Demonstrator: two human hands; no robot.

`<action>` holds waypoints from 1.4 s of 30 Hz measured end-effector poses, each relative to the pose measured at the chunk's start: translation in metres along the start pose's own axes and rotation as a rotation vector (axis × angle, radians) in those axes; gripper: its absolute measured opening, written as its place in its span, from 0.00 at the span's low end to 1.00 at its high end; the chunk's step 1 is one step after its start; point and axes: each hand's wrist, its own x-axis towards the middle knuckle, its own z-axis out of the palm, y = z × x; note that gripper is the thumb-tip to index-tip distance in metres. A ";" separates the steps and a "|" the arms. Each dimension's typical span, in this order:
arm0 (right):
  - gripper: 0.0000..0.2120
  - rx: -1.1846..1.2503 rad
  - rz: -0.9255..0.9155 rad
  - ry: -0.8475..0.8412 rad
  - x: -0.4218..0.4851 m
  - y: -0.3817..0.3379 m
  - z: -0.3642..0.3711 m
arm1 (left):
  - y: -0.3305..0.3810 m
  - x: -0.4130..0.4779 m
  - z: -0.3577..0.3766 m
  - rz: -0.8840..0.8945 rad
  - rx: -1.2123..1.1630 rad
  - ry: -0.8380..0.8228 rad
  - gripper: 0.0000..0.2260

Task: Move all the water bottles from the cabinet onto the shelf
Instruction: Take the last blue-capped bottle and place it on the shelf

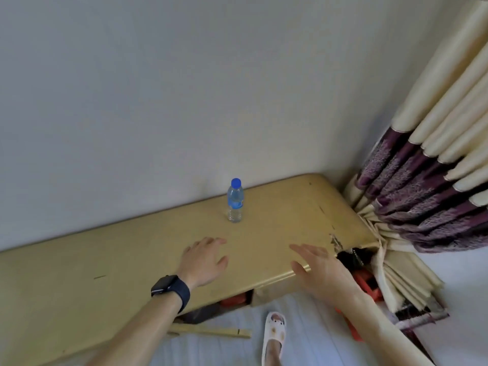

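Note:
One clear water bottle (pixel 235 200) with a blue cap and blue label stands upright on the yellow-tan top of the shelf (pixel 132 254), near the wall. My left hand (pixel 204 258), with a dark watch on its wrist, hovers over the surface in front of the bottle, fingers spread and holding nothing. My right hand (pixel 315 268) is over the front edge to the right, fingers straight and holding nothing. Neither hand touches the bottle.
A cream and purple curtain (pixel 433 165) hangs bunched against the shelf's right end. Red and dark items (pixel 365 282) sit under the top at the right. A white slipper (pixel 274 332) and a wooden strip (pixel 211 332) are on the pale floor.

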 end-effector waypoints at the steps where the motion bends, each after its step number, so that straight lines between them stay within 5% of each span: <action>1: 0.24 -0.007 -0.007 -0.056 0.024 0.006 0.009 | 0.001 0.014 0.001 -0.023 -0.052 0.008 0.24; 5: 0.26 -0.053 -0.025 -0.296 0.110 0.024 0.040 | 0.012 0.065 -0.005 -0.119 -0.185 0.063 0.27; 10: 0.27 -0.105 -0.070 -0.385 0.209 0.030 0.080 | 0.016 0.140 -0.025 -0.161 -0.246 0.224 0.31; 20: 0.33 -0.209 -0.112 -0.364 0.256 0.062 0.168 | 0.000 0.226 -0.029 0.113 0.458 0.267 0.17; 24: 0.33 -0.215 -0.087 -0.389 0.260 0.060 0.167 | -0.009 0.228 -0.024 0.309 0.492 0.258 0.17; 29: 0.37 -0.179 -0.013 -0.491 0.263 0.044 0.131 | 0.005 0.229 -0.040 0.216 0.454 0.190 0.16; 33: 0.32 -0.083 0.086 -0.297 0.227 0.017 0.083 | 0.004 0.221 -0.047 0.311 0.460 0.109 0.15; 42: 0.25 0.154 0.485 0.376 0.014 -0.038 0.016 | 0.069 0.160 -0.057 0.867 0.410 0.088 0.12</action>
